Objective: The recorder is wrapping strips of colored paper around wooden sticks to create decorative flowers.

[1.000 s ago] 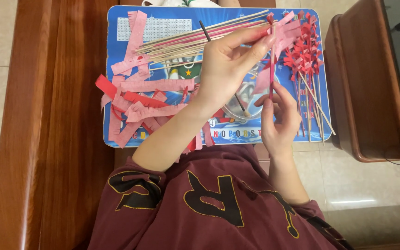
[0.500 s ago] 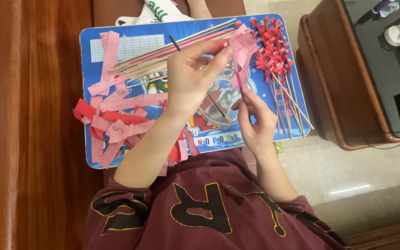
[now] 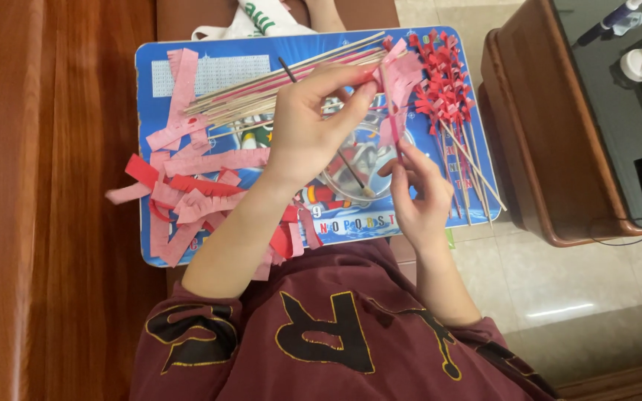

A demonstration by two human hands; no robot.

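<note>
From the head camera, the left hand (image 3: 313, 122) pinches a pink fringed paper strip (image 3: 399, 82) near its top, and the right hand (image 3: 417, 197) grips the thin stick (image 3: 394, 122) beneath it, above the blue board (image 3: 187, 70). It looks like mid-wrapping; winding on would need steady tension. A clear bowl (image 3: 369, 160) holds a brush (image 3: 351, 171).

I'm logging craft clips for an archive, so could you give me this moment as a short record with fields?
setting: blue lap board resting over the person's lap
left hand: left hand pinches pink fringed paper at the top of a thin stick
right hand: right hand grips the stick lower down
left of board: loose pink and red paper strips
top of board: bundle of bare sticks
right of board: finished red paper flowers on sticks
under the hands: clear round dish with a brush
</note>
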